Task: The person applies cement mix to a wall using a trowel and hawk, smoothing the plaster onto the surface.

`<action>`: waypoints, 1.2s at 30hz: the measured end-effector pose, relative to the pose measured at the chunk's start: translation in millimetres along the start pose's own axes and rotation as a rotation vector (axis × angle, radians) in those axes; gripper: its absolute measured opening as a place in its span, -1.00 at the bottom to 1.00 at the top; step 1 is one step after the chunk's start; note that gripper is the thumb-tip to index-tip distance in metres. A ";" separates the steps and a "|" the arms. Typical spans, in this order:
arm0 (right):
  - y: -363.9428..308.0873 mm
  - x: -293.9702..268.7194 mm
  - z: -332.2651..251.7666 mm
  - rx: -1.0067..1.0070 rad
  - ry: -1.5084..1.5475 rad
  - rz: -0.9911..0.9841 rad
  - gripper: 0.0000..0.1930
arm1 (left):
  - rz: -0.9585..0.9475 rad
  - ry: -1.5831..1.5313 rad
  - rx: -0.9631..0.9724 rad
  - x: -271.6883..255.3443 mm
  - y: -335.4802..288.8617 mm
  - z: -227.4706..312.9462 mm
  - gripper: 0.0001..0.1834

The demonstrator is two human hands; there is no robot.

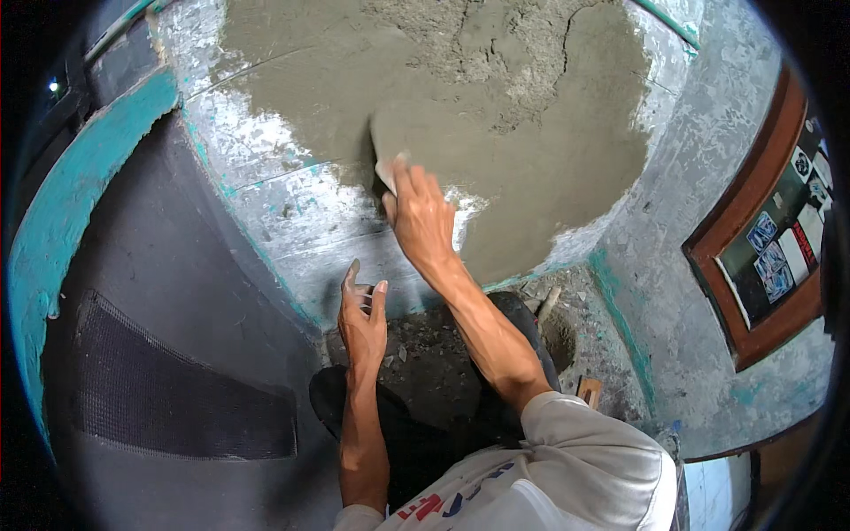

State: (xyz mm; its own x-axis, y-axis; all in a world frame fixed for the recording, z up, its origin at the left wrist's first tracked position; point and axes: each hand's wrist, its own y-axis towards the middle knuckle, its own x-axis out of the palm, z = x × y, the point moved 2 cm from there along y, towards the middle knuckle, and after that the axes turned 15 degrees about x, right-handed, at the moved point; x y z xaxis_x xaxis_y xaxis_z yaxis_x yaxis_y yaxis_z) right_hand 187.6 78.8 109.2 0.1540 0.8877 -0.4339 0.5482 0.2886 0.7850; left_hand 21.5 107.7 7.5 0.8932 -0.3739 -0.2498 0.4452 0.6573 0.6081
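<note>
My right hand (420,221) is closed round a flat-bladed trowel (382,164), its handle mostly hidden by my fingers. The blade stands tilted on edge against wet grey mortar (531,186) spread over the wall in front of me. Around my knuckles, patches of the old whitish wall (301,199) show beside the mortar's edge. Lower and to the left, my left hand (361,323) hovers before the wall's foot with nothing in it, thumb and fingers bent and apart. The mortar is smooth in the middle and rough and cracked (509,66) higher up.
Rubble (425,341) lies along the wall's foot. A wood-coloured block (589,390) sits right of my elbow, near a round mortar-smeared hollow (560,341). A brown-framed panel with stickers (748,341) is on the right wall. At left are a dark panel (177,239) and turquoise edging (93,177).
</note>
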 end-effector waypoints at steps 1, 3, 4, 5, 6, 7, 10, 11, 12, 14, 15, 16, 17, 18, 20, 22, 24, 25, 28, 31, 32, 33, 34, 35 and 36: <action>-11.7 -6.3 4.0 0.038 -0.022 -0.038 -0.34 | 0.008 0.007 0.024 -0.7 -0.5 0.0 -0.36; -19.3 -28.2 22.6 0.024 0.061 0.015 -0.30 | -0.014 -0.009 -0.075 -2.6 -1.1 -2.5 -0.35; -16.7 -41.8 37.1 0.005 -0.017 0.084 -0.30 | -0.006 -0.006 -0.061 -4.6 -1.5 -2.1 -0.35; -12.5 -56.2 52.9 0.004 -0.092 0.157 -0.29 | -0.011 0.003 -0.053 -6.6 -1.6 -1.6 -0.37; -4.9 -66.7 68.4 0.047 -0.168 0.196 -0.28 | -0.017 0.011 -0.047 -8.0 -1.7 -0.7 -0.38; 6.4 -74.4 83.5 0.108 -0.244 0.234 -0.27 | -0.019 0.004 -0.049 -8.0 -1.5 0.4 -0.38; 39.8 -79.4 114.8 0.090 -0.417 0.379 -0.30 | -0.040 -0.013 -0.061 -5.5 -2.3 4.7 -0.38; 47.1 -72.2 119.5 0.089 -0.419 0.374 -0.30 | -0.046 -0.011 -0.043 -3.7 -2.3 6.5 -0.39; 52.9 -60.4 120.2 0.100 -0.427 0.369 -0.31 | -0.057 -0.022 -0.038 -1.9 -1.9 7.3 -0.39; 52.8 -27.0 111.2 0.132 -0.456 0.299 -0.34 | -0.049 0.006 -0.032 0.3 -4.1 8.1 -0.39; 44.5 -6.2 100.1 0.139 -0.417 0.253 -0.33 | -0.048 -0.012 0.005 1.9 -3.8 8.2 -0.40; 29.9 11.0 87.1 0.069 -0.379 0.222 -0.35 | -0.063 0.015 -0.036 3.0 -4.1 6.3 -0.40; 16.8 26.2 75.5 0.068 -0.334 0.147 -0.35 | -0.052 0.032 -0.010 4.2 -2.2 4.7 -0.40; -3.0 37.7 63.1 0.071 -0.356 0.044 -0.36 | -0.048 0.044 -0.003 5.6 0.3 2.7 -0.40; -47.7 29.3 52.0 -0.078 -0.202 -0.010 -0.31 | -0.008 0.019 0.016 4.8 0.6 0.2 -0.40; -70.3 2.8 63.3 -0.089 -0.144 -0.060 -0.27 | 0.042 -0.004 0.025 0.9 3.0 -1.7 -0.39; -68.2 -29.1 92.4 -0.010 -0.064 -0.022 -0.32 | 0.036 0.022 -0.062 -6.3 -1.2 -3.5 -0.36; -57.6 -42.9 112.0 0.091 -0.076 0.035 -0.34 | 0.040 0.021 -0.068 -8.0 -1.1 -3.9 -0.36; -7.5 -73.1 170.9 0.309 -0.210 0.265 -0.42 | 0.052 0.011 0.003 -11.6 -3.5 -1.5 -0.36; 22.7 -64.1 190.3 0.459 -0.263 0.293 -0.45 | 0.018 0.006 -0.025 -11.0 -4.3 -0.7 -0.36; 24.7 -55.6 183.3 0.385 -0.252 0.309 -0.45 | 0.020 -0.007 -0.010 -9.7 -3.4 0.0 -0.36; 22.8 -41.2 169.9 0.345 -0.211 0.322 -0.46 | 0.019 -0.019 0.001 -8.7 -3.6 0.6 -0.35; 18.0 -26.4 154.2 0.365 -0.180 0.302 -0.46 | 0.023 -0.018 -0.006 -8.0 -4.6 1.1 -0.35; 9.5 -14.2 134.9 0.287 -0.119 0.254 -0.43 | 0.034 -0.019 0.005 -6.9 -3.4 1.7 -0.35; -4.1 -2.6 114.7 0.271 -0.067 0.180 -0.40 | 0.035 -0.039 0.015 -5.6 -2.5 2.5 -0.36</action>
State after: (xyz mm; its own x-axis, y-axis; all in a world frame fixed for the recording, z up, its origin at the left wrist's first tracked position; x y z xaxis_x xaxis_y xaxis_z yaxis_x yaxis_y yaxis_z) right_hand 279.3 34.1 56.4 0.3167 0.8878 -0.3340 0.7048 0.0154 0.7092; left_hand 15.2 106.5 9.3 0.9049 -0.3764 -0.1986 0.4124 0.6606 0.6273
